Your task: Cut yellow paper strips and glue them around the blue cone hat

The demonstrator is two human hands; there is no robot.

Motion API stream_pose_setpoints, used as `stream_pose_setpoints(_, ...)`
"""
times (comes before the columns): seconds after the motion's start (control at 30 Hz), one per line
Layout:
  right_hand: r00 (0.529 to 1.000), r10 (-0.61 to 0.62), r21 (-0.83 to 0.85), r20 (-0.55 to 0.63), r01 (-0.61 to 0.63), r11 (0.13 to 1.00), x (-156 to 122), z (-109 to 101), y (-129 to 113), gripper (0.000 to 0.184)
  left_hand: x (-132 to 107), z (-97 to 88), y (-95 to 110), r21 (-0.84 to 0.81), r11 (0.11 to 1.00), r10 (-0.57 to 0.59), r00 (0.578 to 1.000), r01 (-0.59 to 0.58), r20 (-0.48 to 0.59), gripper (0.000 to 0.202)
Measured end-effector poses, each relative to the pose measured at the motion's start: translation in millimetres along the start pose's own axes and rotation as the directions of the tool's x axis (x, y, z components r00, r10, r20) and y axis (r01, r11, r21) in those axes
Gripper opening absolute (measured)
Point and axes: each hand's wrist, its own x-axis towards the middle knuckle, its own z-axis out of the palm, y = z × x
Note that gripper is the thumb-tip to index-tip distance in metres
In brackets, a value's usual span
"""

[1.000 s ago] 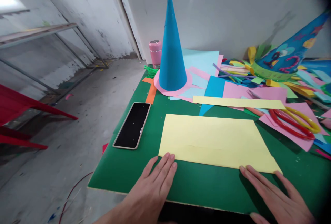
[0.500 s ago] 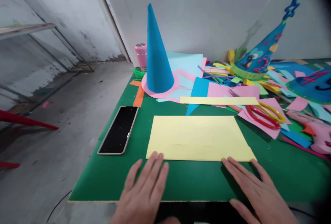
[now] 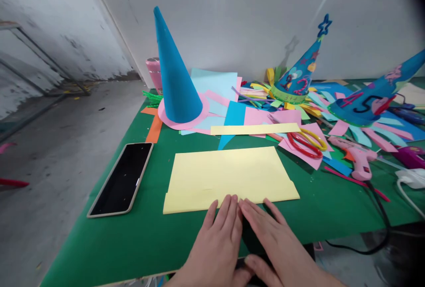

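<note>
A pale yellow sheet of paper (image 3: 229, 172) lies flat on the green table, with a narrow fold along its near edge. My left hand (image 3: 217, 234) lies with outstretched fingertips on the middle of that fold. Right beside it, my right hand (image 3: 270, 231) touches the same edge, fingers extended; the two hands nearly meet. Neither hand grips anything. Beyond the sheet lies a yellow paper strip (image 3: 255, 129). Scissors (image 3: 303, 145) with red and yellow handles rest to the far right of the sheet.
A phone (image 3: 122, 178) lies at left. Behind stands a plain blue paper cone (image 3: 179, 79) on a pink ring. Decorated party hats (image 3: 299, 72), paper scraps, a pink glue gun (image 3: 357, 152) and a white plug (image 3: 411, 177) occupy the right side. A pink bottle (image 3: 153, 74) stands behind the cone.
My hands have come together from opposite ends of the yellow sheet's near edge to its middle. The view has turned right, showing more of the glue gun and second hat.
</note>
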Motion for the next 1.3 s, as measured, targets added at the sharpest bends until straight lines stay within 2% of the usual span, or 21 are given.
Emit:
stream_pose_setpoints(0.1,1.000,-0.021,-0.032,0.021,0.022,0.999,5,5,0,0.073,3,2.0,0,0.044,0.999,0.004,0.999,-0.002,-0.036,0.073)
stream_pose_setpoints(0.23,0.999,-0.051,-0.108,0.001,0.051,0.993,5,6,4,0.071,0,5.7,-4,0.149,0.989,0.029,0.983,-0.002,-0.179,0.071)
stream_pose_setpoints(0.33,0.998,-0.061,-0.120,0.006,0.061,0.991,4,7,5,0.069,-11,6.7,-12,0.202,0.977,0.005,0.951,0.061,-0.309,0.072)
stream_pose_setpoints(0.4,0.998,-0.057,-0.115,0.021,0.059,0.992,3,8,4,0.067,-24,5.5,-19,0.214,0.973,-0.007,0.936,0.088,-0.352,0.075)
stream_pose_setpoints(0.47,0.998,-0.052,-0.113,0.027,0.055,0.992,2,8,3,0.065,-38,2.2,-27,0.231,0.970,-0.003,0.946,0.082,-0.323,0.078)
stream_pose_setpoints(0.57,0.999,-0.045,-0.117,0.029,0.048,0.992,2,7,1,0.064,-60,-5.2,-38,0.248,0.964,-0.042,0.975,0.097,-0.219,0.078)
stream_pose_setpoints(0.73,0.999,-0.040,-0.116,0.034,0.044,0.992,3,5,-2,0.065,-81,-13.5,-50,0.253,0.947,-0.143,0.967,0.195,-0.209,0.078)
stream_pose_setpoints(0.9,0.999,-0.038,-0.106,0.031,0.041,0.994,1,7,-1,0.064,-88,-13.9,-54,0.259,0.943,-0.158,0.966,0.210,-0.206,0.080)
stream_pose_setpoints(1.1,0.999,-0.019,-0.076,0.029,0.021,0.997,0,7,0,0.066,-92,-10.9,-54,0.256,0.932,-0.186,0.947,0.255,-0.263,0.085)
stream_pose_setpoints(1.3,0.995,0.082,-0.103,0.051,-0.076,0.992,-29,3,20,0.066,-93,-7.5,-57,0.285,0.922,-0.176,0.938,0.263,-0.298,0.096)
